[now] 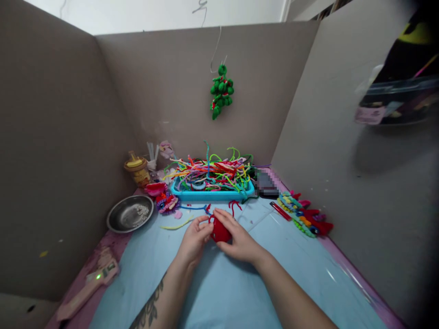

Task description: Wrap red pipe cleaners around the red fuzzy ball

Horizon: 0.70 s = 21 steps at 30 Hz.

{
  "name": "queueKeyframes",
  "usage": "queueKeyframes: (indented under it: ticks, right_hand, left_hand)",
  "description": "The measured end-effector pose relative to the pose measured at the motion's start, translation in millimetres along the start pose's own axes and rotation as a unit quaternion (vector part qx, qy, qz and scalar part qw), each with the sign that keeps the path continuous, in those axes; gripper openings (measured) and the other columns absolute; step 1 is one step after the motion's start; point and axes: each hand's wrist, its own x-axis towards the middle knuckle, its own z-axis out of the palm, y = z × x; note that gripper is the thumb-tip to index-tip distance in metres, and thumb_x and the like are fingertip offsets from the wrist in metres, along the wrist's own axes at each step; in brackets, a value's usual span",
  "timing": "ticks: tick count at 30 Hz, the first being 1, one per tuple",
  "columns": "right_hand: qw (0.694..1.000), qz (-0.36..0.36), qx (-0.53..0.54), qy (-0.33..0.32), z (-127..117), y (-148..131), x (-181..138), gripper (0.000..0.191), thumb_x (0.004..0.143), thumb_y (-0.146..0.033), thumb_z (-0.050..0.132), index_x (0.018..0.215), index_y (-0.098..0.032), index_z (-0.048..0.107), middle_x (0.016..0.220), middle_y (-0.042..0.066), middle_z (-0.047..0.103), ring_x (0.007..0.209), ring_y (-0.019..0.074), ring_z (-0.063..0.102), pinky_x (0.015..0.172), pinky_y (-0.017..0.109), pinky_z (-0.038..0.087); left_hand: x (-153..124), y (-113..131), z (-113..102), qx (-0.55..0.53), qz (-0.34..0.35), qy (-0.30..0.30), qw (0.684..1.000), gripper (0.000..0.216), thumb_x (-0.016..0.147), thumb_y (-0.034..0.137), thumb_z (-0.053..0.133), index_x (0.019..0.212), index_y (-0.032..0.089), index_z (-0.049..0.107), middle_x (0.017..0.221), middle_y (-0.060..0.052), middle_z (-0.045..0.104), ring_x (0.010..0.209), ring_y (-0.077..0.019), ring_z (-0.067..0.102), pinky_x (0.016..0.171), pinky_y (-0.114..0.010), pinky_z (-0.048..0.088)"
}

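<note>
While the tabletop (219, 288) spreads pale blue beneath my forearms, the blue tray (212, 196) sits toward its far side, heaped with fuzzy stems (226, 172). Left of that tray rests a metal bowl (120, 212) of small pale bits. On the tray's near side, my left hand (196, 236) pinches the edge of a red piece (220, 232) while my right hand (237, 236) cups its other side. I judge this a shaping or fastening step; the next move seems to call for a firm right hold and fine left fingertip work. Front-right of the tray lies a red tool (281, 211); front-left, a thin yellow stem (176, 227).
</note>
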Motion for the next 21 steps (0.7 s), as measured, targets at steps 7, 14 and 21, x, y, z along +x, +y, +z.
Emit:
queueKeyframes:
  ticks: [7,14,21]
  right_hand:
    - [1.000,0.008,0.023,-0.004,2.1,-4.1,1.9,0.081,0.066,-0.010,0.057,0.141,-0.022,0.029,0.143,0.009,0.033,0.132,0.0237,0.030,0.110,0.040,0.026]
    - [0.999,0.008,0.009,0.029,4.6,0.5,-0.2,0.080,0.068,-0.010,0.058,0.141,-0.024,0.028,0.144,0.009,0.030,0.133,0.0234,0.029,0.109,0.040,0.026]
    - [0.998,0.000,0.050,0.036,-5.3,-4.4,-1.3,0.051,0.079,-0.025,0.060,0.128,-0.025,0.045,0.141,0.010,0.032,0.131,0.0242,0.032,0.106,0.041,0.029]
  left_hand:
    - [-1.3,-1.1,-0.3,0.014,0.025,0.014,0.999,0.049,0.057,0.028,0.080,0.093,0.016,0.050,0.055,0.005,0.059,0.048,-0.0076,0.054,0.054,-0.019,0.037]
    - [-1.9,-1.3,-1.7,0.079,0.052,-0.040,0.995,0.054,0.061,0.028,0.078,0.101,0.017,0.044,0.073,-0.002,0.068,0.063,-0.0143,0.063,0.067,-0.028,0.046]
    - [-4.8,3.4,-0.6,0.174,0.105,-0.064,0.977,0.045,0.068,0.022,0.068,0.103,0.019,0.041,0.068,0.003,0.062,0.064,-0.0134,0.059,0.066,-0.027,0.044]
